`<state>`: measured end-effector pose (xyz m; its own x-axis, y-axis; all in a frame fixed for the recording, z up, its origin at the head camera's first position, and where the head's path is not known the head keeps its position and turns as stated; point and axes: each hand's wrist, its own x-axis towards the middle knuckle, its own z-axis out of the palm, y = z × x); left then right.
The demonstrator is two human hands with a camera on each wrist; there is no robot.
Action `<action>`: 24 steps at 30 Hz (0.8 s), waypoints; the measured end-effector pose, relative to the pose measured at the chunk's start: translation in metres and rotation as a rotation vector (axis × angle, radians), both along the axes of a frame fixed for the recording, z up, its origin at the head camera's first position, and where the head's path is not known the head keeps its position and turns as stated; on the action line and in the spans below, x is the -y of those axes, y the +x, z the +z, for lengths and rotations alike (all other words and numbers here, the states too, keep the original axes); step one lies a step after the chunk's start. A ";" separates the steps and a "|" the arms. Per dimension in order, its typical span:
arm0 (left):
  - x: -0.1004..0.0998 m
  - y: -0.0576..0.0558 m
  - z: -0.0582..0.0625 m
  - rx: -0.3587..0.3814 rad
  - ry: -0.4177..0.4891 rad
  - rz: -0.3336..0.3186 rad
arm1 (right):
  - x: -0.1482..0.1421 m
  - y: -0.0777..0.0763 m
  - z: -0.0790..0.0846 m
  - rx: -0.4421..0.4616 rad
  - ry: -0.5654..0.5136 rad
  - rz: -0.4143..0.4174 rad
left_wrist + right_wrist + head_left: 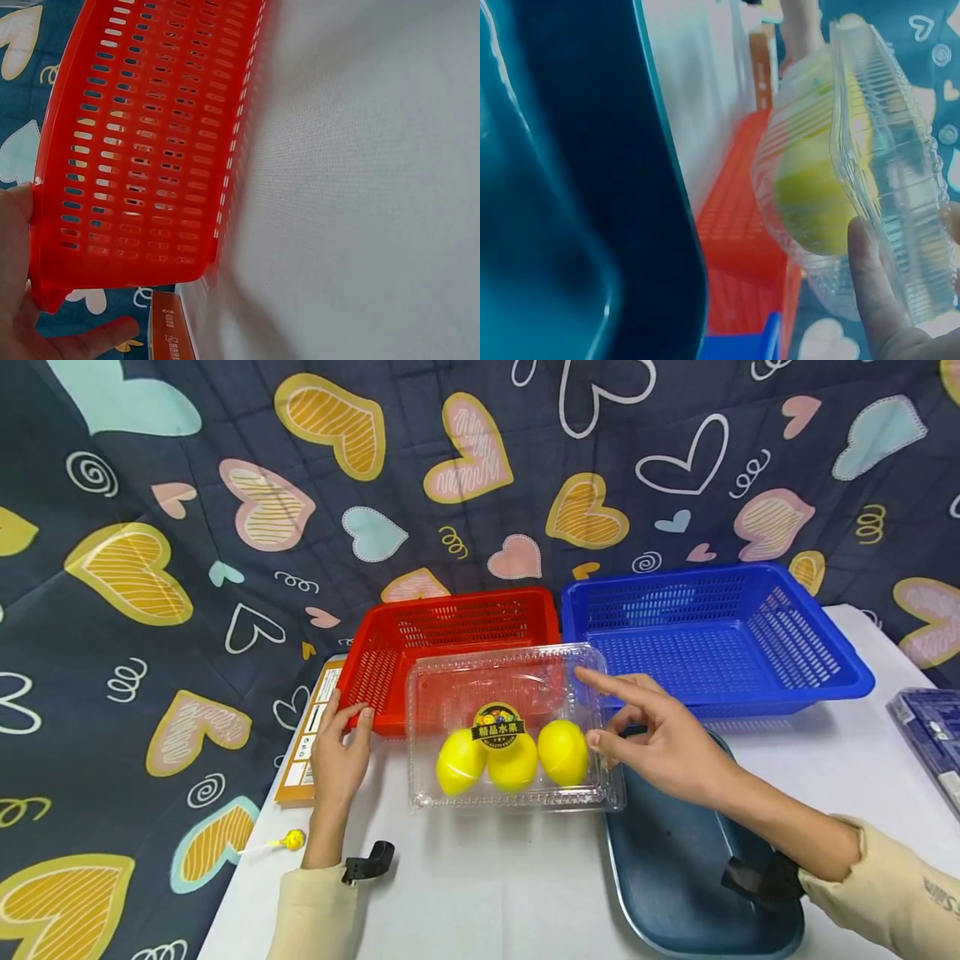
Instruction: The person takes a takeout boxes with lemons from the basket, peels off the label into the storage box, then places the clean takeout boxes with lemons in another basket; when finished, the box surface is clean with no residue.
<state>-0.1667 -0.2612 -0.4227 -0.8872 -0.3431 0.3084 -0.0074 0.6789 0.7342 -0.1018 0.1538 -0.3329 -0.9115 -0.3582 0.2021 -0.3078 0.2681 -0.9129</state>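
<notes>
A clear plastic fruit box [442, 693] with a black-and-gold label hangs above the white table, its near part over the cloth and its far part overlapping the red basket [442, 631]. Inside lie three yellow lemons [563, 752]. My right hand [667, 747] grips the box's right end, thumb [870, 277] at the lower edge and index finger stretched along the top. At the basket's near left corner, my left hand [340, 760] holds the rim between thumb and fingers, one finger [97, 337] extended outside it.
A blue basket [675, 652] stands right of the red one. Below the right forearm is a dark blue-grey tray [667, 860]. An orange-and-white carton [300, 785] and a yellow lollipop [293, 839] are at left. A dark blue package [926, 735] lies at far right.
</notes>
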 end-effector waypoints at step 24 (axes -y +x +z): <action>0.001 0.001 0.002 -0.013 0.044 -0.031 | 0.022 0.020 -0.031 0.081 0.037 0.082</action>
<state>-0.1656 -0.2621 -0.4206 -0.8937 -0.3288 0.3054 0.0234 0.6454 0.7635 -0.0816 0.1321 -0.3636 -0.8916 -0.4380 0.1146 -0.2559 0.2788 -0.9256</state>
